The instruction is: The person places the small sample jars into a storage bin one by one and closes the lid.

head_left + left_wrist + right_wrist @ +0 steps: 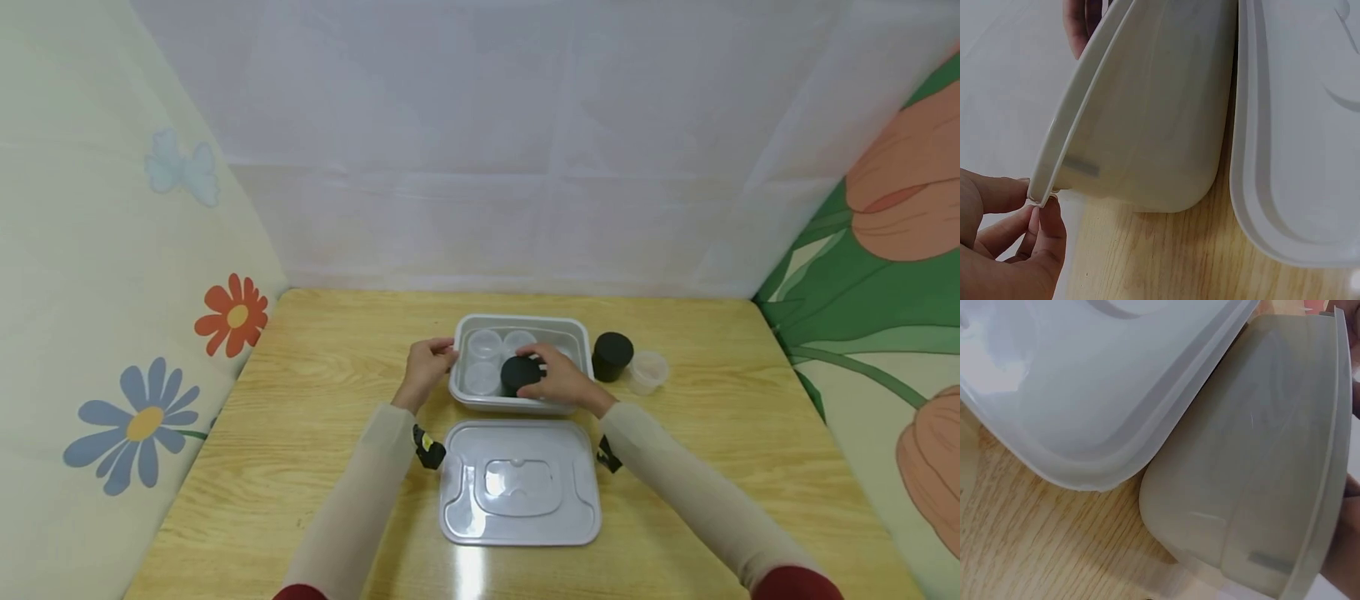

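The right hand holds a black jar, with fingers curled round its far side and thumb on its near side. The jar is inside a white box, close to the box's near edge and about midway between its left and right ends; whether it touches the box's floor cannot be told. The left hand is at the box's left edge, apart from the jar, and pinches the rim, thumb on top and fingers beneath, as the left wrist view shows.

The box stands toward the far edge of the desk, roughly halfway between the desk's left and right edges. Three clear cups are in it: two along its far edge and one in its near left corner, just left of the black jar. A second black jar stands on the desk just beyond the box's right edge, with another clear cup to the right of it.

A pale lid lies flat on the desk, just beside the box's near edge and between the person's two forearms.
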Demonstrator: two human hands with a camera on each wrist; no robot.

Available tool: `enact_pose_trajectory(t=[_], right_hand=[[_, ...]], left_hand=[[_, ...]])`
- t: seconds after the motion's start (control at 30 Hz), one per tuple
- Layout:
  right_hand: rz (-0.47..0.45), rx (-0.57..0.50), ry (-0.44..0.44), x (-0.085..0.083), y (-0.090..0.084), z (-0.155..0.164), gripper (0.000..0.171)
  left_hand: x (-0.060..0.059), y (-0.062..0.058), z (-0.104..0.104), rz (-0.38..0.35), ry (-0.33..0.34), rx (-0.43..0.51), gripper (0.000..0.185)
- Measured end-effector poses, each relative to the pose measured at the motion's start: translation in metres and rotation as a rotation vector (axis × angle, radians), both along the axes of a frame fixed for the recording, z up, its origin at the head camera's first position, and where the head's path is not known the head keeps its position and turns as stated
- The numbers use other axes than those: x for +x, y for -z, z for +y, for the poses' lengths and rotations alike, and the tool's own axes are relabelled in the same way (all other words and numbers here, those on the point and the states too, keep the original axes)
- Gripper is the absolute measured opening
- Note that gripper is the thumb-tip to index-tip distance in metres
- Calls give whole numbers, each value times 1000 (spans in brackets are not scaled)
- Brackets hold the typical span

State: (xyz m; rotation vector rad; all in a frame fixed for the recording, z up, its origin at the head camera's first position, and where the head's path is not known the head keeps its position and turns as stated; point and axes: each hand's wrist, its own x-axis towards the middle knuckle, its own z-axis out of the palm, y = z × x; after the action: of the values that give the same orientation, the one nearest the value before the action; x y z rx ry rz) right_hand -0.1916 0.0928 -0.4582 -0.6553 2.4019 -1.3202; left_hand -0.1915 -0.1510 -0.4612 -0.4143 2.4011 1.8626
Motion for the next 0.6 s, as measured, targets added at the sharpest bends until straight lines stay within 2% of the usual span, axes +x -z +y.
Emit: enact_pose_trajectory(t=[0.33,0.6], right_hand=[[22,8,-18,-2,-2,5,66],[-28,29,3,-2,-7,13,66]], left_hand=[[0,1,1,16,-16,-8,31],[-1,1,0,9,-9,-12,32]])
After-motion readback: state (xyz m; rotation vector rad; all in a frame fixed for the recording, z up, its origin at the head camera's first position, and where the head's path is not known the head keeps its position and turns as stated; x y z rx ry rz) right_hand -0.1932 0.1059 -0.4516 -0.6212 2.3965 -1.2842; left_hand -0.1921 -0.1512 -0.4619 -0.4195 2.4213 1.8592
